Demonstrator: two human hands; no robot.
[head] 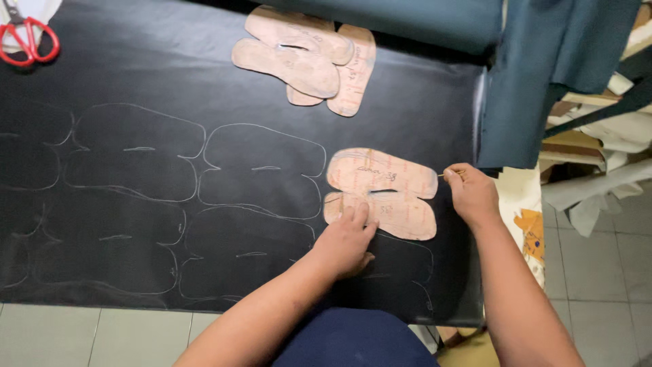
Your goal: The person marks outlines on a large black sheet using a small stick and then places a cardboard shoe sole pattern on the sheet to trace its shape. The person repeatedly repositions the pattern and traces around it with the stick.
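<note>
A tan cardboard shoe-upper pattern (390, 178) lies flat on a black sheet of material (136, 68) that covers the table. My left hand (346, 241) presses on the pattern's lower left part with the fingertips. My right hand (470, 192) is at the pattern's right edge and pinches a thin marking pen (445, 175), whose tip touches the pattern's outline. Several pale traced outlines (261, 170) of the same shape fill the sheet to the left.
A stack of similar cardboard patterns (305, 58) lies at the top centre. Red-handled scissors (27, 37) rest at the top left corner. Teal fabric (536, 75) hangs over the right edge. A tiled floor (604, 299) shows to the right.
</note>
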